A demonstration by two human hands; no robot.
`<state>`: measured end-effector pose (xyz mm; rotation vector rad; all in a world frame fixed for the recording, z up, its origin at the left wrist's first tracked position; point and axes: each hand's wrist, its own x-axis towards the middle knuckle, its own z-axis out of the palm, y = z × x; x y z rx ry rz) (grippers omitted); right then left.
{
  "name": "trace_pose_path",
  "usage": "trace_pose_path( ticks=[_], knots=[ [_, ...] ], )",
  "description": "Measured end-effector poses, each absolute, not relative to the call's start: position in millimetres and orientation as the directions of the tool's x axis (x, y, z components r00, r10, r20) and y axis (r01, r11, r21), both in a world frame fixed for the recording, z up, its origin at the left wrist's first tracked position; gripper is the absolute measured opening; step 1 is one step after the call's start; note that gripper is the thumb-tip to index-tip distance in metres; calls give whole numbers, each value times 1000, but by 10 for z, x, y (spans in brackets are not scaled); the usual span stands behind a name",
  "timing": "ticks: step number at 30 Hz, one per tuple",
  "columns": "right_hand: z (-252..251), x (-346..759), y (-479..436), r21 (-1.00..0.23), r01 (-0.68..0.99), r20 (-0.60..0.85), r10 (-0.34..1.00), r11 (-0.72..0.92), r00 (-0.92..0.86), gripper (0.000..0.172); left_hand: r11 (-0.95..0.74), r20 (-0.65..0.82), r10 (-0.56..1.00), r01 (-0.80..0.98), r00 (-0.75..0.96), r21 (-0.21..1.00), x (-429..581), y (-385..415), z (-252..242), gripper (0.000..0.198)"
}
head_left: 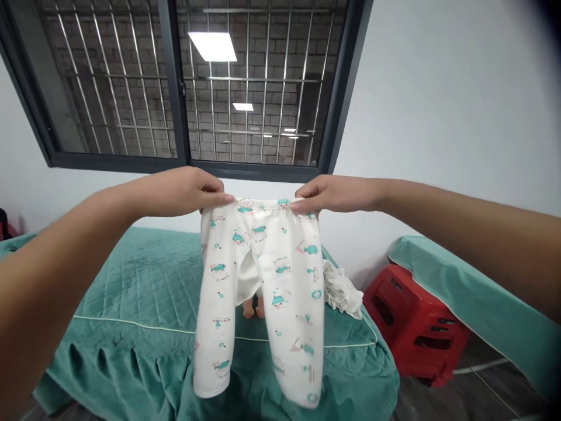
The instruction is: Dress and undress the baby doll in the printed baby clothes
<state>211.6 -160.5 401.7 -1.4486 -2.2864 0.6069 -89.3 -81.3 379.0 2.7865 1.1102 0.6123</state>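
Note:
Small white trousers (284, 327) with a green and pink cartoon print hang upright in front of me, both legs pointing down. At one end of the waistband my left hand (197, 190) pinches the cloth between thumb and fingers. My right hand (326, 193) grips the other end the same way, so the waistband is stretched between them. Through the gap between the legs, two small bare feet (254, 307) show on the bed; whatever they belong to is hidden behind the trousers.
A green quilted bed cover (144, 280) spreads below. Crumpled white frilled cloth (342, 289) lies at its right. Red plastic stools (416, 327) stand beside the bed, near another green-covered surface (473, 304). Behind are a white wall and a barred window (258, 88).

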Motion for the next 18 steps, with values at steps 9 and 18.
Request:
trace_pose_path(
  ticks=[9,18],
  knots=[
    [3489,1599,-1114,-745,431,280,825,509,-491,33,-688,728,638,612,251,391,-691,-541,3440,18],
    [2276,1566,-529,-727,549,123,865,413,-487,36,-624,510,770,289,382,726,-835,49,2039,29]
  ],
)
